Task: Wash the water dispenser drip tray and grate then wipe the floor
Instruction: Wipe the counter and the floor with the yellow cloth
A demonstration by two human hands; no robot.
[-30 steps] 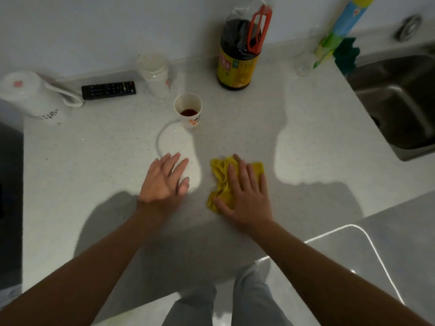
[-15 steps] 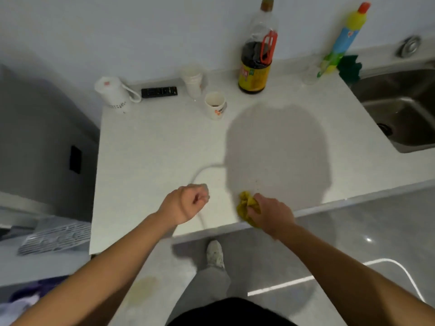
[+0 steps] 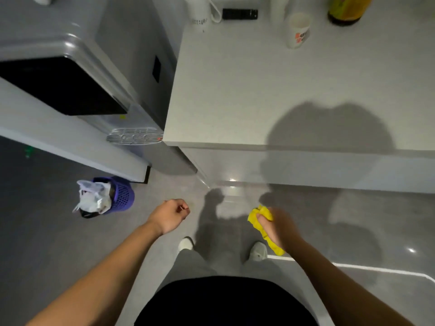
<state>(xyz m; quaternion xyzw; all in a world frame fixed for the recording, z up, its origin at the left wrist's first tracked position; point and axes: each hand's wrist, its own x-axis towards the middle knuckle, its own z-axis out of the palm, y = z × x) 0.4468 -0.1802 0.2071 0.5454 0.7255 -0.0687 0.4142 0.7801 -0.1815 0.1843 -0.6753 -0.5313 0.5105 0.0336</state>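
Head: cloth gripped; cup print unreadable

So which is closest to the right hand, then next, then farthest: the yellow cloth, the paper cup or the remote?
1. yellow cloth: gripped in the right hand itself.
2. paper cup: up ahead on the counter.
3. remote: farther back on the counter, to the cup's left.

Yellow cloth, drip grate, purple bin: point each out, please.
yellow cloth (image 3: 260, 210): head view, bunched upper end.
drip grate (image 3: 134, 136): head view, slotted top.
purple bin (image 3: 124, 196): head view, mesh side wall.
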